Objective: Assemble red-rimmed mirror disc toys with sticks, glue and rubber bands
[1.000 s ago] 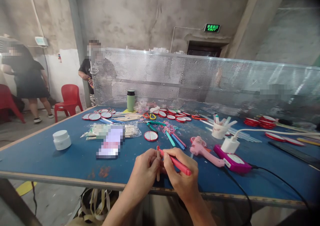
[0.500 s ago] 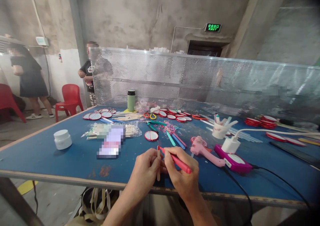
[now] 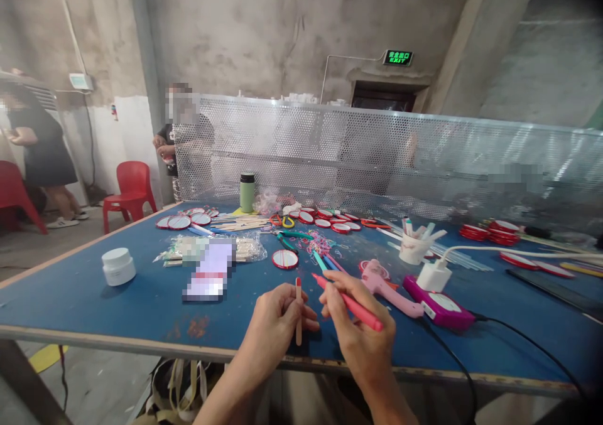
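My left hand (image 3: 277,318) grips a flat wooden craft stick (image 3: 298,331) upright near the table's front edge; the stick's top end is red. In my right hand (image 3: 360,331) is a red marker (image 3: 360,311), its tip pointing up and left. The tip is apart from the stick, a little to its right. Just beyond the hands lies a round red-rimmed disc (image 3: 285,259) with thin bands across it. Teal and blue markers (image 3: 330,262) lie beside a heap of small coloured bands (image 3: 320,243).
A pink glue gun (image 3: 391,292) and a magenta box with a white plug (image 3: 440,306) stand to the right, cables trailing over the front edge. A white jar (image 3: 118,266), a phone (image 3: 210,271) and bagged sticks (image 3: 247,247) are left. Behind are a green bottle (image 3: 247,193) and perforated metal screen (image 3: 292,142).
My right hand has moved right, taking the marker's tip away from the stick's red end. My left hand still holds the stick in nearly the same place.
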`<state>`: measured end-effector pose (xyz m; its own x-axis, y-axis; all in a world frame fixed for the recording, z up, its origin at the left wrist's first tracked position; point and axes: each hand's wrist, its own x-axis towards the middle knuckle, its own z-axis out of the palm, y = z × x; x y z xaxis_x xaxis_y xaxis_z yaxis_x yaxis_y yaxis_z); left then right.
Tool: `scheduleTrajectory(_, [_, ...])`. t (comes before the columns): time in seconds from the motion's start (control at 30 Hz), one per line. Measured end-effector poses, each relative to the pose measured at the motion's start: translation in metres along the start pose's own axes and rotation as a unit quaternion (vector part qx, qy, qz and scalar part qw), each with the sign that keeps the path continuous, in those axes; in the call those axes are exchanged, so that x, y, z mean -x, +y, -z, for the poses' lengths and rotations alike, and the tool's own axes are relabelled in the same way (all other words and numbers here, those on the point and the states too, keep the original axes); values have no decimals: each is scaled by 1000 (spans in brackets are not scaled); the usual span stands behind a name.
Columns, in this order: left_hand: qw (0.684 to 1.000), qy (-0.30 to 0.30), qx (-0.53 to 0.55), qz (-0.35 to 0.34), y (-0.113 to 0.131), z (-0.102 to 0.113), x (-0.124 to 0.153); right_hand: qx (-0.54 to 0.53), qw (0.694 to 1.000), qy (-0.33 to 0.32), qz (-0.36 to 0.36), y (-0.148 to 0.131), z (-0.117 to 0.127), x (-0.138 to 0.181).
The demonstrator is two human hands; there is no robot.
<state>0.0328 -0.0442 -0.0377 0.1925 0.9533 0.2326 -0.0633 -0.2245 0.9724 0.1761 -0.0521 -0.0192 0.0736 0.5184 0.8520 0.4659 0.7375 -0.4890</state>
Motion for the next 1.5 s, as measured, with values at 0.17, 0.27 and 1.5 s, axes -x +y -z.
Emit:
scheduleTrajectory(0.17, [1000, 4, 6, 7, 1, 0, 1, 81, 995, -49, 33, 3, 38, -18])
scheduleTrajectory(0.27, [1000, 11, 14, 5, 2, -1, 2, 167, 975, -133, 60, 4, 59, -32])
scheduleTrajectory(1.5, [1000, 10, 6, 22, 5, -1, 1, 491, 761, -416, -82, 60, -36, -123])
